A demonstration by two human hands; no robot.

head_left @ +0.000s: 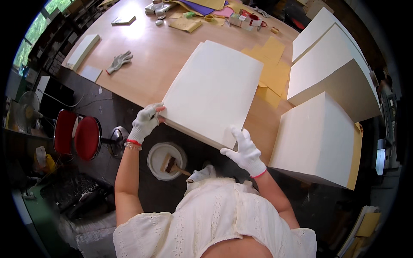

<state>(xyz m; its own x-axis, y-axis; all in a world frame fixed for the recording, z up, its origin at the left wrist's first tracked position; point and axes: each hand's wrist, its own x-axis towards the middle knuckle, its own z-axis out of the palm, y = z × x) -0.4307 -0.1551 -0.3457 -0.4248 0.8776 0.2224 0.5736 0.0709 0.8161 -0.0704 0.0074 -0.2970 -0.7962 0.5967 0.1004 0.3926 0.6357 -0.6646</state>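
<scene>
A thick stack of white paper sheets [215, 86] lies at the table's near edge, some sheets slightly out of line at its far left side. My left hand [146, 123], in a white glove with bare fingertips showing, grips the stack's near left corner with bent fingers. At the near right corner, my right hand [246, 154] is open in a white glove, thumb and fingers spread beside the stack's edge. Whether its fingertips press the paper is hard to tell.
Tall white paper stacks [314, 137] stand on the right. Yellow-brown paper sheets [271, 64] lie beside the middle stack. A grey glove [119, 62] rests on the table [146, 47]. Below its edge are a white bucket [151, 160] with a brush [171, 164] and a red chair [87, 138].
</scene>
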